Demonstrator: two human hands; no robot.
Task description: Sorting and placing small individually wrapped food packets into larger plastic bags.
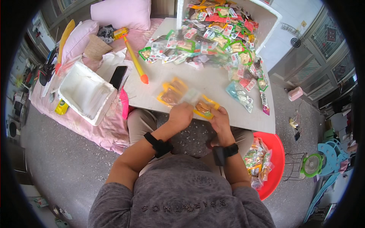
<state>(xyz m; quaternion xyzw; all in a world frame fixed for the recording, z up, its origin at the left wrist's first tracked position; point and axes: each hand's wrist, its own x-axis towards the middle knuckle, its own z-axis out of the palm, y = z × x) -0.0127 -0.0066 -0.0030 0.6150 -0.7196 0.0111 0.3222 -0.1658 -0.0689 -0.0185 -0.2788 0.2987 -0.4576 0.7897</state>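
My right hand (221,118) grips the side of a yellow-edged plastic food packet (204,107) with brown contents, just over the table's front edge. My left hand (181,114) is closed at the left side of this packet; whether its fingers pinch the plastic cannot be told. Beyond my left hand, yellow-edged packets (171,95) with brown food lie overlapping on the white table (142,98), somewhat blurred. A large heap of mixed small food packets (199,42) spreads over the far side of the table, out of a tipped white foam box (268,25).
A yellow stick with orange ends (135,61) lies at the table's left. A white foam box (85,92) and a black phone (118,77) rest on the pink-covered bed. A red tub (278,168) holding packets stands on the floor at my right.
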